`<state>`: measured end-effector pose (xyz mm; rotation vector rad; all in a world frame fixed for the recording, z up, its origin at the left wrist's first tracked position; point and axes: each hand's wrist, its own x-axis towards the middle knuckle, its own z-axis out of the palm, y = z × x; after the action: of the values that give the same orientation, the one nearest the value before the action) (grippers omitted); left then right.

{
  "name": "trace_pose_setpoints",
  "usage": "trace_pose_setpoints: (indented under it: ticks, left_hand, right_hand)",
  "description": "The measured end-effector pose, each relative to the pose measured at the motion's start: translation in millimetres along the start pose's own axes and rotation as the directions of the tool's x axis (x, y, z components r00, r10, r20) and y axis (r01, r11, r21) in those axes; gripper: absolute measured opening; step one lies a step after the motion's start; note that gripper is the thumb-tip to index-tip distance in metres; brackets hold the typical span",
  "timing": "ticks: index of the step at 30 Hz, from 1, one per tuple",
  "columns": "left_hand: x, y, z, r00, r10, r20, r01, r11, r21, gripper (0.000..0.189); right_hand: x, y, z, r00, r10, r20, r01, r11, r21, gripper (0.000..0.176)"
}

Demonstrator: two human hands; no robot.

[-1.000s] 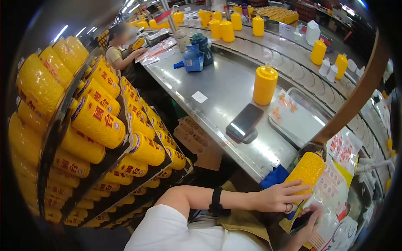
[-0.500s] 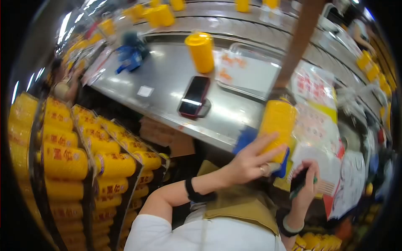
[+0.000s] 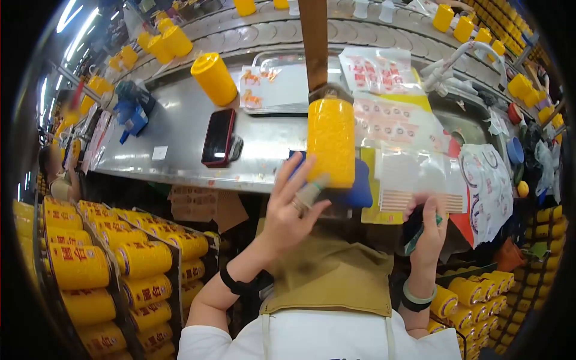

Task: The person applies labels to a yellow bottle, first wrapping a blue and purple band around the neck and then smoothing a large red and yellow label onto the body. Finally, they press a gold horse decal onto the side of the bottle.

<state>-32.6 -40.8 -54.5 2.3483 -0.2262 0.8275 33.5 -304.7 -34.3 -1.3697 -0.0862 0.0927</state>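
A yellow embossed candle-like cylinder (image 3: 331,144) sits at the table's near edge, below a brown upright bar (image 3: 314,45), with a blue pad (image 3: 358,189) under its near end. My left hand (image 3: 291,210) is open at the cylinder's lower left side, its fingers apart and the fingertips overlapping its edge; one finger wears a ring and another a pale wrap. My right hand (image 3: 429,228) is closed around a dark object with a green edge (image 3: 413,237), mostly hidden by the fingers, beside a striped sheet.
On the metal table (image 3: 180,120) are a phone (image 3: 218,137), another yellow cylinder (image 3: 214,79) and a tray (image 3: 282,84) with orange decals. Printed sheets (image 3: 390,117) lie right of the bar. Racks of labelled yellow cylinders (image 3: 144,258) stand at left; more are stacked lower right (image 3: 474,294).
My left hand has come off the cylinder's face to its left side, fingers spreading. The view has turned to the right and levelled. My right hand still holds the dark object.
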Motion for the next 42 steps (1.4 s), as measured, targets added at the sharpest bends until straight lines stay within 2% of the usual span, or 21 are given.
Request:
trace_pose_setpoints:
  ticks: [2,6,8,9,12,13,16,17,21,25,28,29,30,31,32,33,36,38,40,42]
  left_hand:
    - [-5,6,-15,0.988,-0.126,-0.087,0.130,0.990,0.047,0.054]
    - [-19,-5,-49,0.953,-0.135,-0.269,0.172,0.978,0.117,0.058]
    - [-30,-11,-63,0.913,-0.179,-0.367,0.207,0.978,0.038,0.055]
    - [-35,-8,-68,0.877,-0.244,-0.414,0.241,0.969,-0.061,0.052]
    - [-52,-11,-87,0.823,-0.260,-0.505,0.249,0.964,-0.092,0.048]
    - [-54,-4,-95,0.815,-0.267,-0.514,0.291,0.956,-0.037,0.046]
    - [-64,-2,-107,0.768,-0.286,-0.573,0.293,0.953,-0.083,0.046]
    - [-69,-7,-112,0.768,-0.248,-0.591,0.289,0.957,-0.027,0.045]
    - [-76,2,-108,0.735,-0.320,-0.598,0.332,0.939,-0.095,0.046]
    - [-75,11,-107,0.726,-0.324,-0.607,0.334,0.937,-0.100,0.048]
    - [-56,50,-131,0.672,-0.320,-0.668,0.147,0.942,-0.303,0.056]
    - [-48,63,-145,0.687,-0.168,-0.707,-0.049,0.960,-0.275,0.054]
    - [-39,83,-159,0.612,-0.122,-0.781,-0.046,0.981,-0.189,0.077]
    - [-25,116,-169,0.536,-0.059,-0.842,-0.102,0.986,-0.134,0.082]
    - [-31,130,-186,0.572,0.068,-0.817,-0.551,0.771,-0.321,0.085]
    - [-31,144,-197,0.508,0.137,-0.850,-0.661,0.695,-0.283,0.083]
    - [-41,179,-206,0.318,0.221,-0.922,-0.705,0.705,-0.075,0.075]
    - [-48,191,-209,0.227,0.261,-0.938,-0.680,0.732,0.039,0.070]
    - [-55,198,-211,0.156,0.290,-0.944,-0.637,0.760,0.129,0.065]
    - [-60,201,-213,0.089,0.314,-0.945,-0.591,0.781,0.204,0.061]
  right_hand:
    - [-8,-4,-4,0.998,-0.052,-0.024,0.051,0.998,-0.049,0.038]
    - [-20,-7,-10,0.997,-0.083,-0.003,0.083,0.997,0.001,0.037]
    - [-26,-5,-15,0.997,-0.074,0.004,0.074,0.996,0.041,0.037]
    - [-28,-4,-17,0.998,-0.068,0.001,0.068,0.995,0.077,0.038]
    - [-33,2,-26,0.997,-0.077,0.007,0.076,0.992,0.104,0.038]
    - [-34,3,-24,0.997,-0.068,-0.030,0.072,0.991,0.116,0.038]
    - [-33,1,-24,0.994,-0.103,0.036,0.099,0.989,0.110,0.038]
    - [-32,-2,-22,0.993,-0.107,0.043,0.102,0.989,0.106,0.038]
    - [-29,-10,-20,0.987,-0.150,0.050,0.145,0.986,0.086,0.038]
    - [-27,-8,-26,0.989,-0.145,0.017,0.143,0.985,0.094,0.036]
    - [-21,1,-39,0.986,-0.164,0.006,0.163,0.981,0.102,0.035]
    - [-20,2,-40,0.988,-0.155,0.022,0.152,0.983,0.107,0.034]
    - [-18,4,-42,0.989,-0.143,0.046,0.136,0.983,0.126,0.035]
    - [-18,4,-42,0.987,-0.112,0.111,0.103,0.991,0.085,0.034]
    - [-18,3,-40,0.982,-0.082,0.171,0.076,0.996,0.042,0.033]
    - [-22,-1,-35,0.966,-0.015,0.259,0.033,0.997,-0.065,0.031]
    - [-37,-4,-9,0.894,0.185,0.407,-0.037,0.937,-0.346,0.020]
    - [-44,-5,10,0.833,0.263,0.486,-0.001,0.881,-0.474,0.016]
    - [-45,1,18,0.766,0.338,0.547,0.046,0.820,-0.571,0.015]
    - [-42,9,26,0.732,0.336,0.593,0.106,0.803,-0.586,0.016]
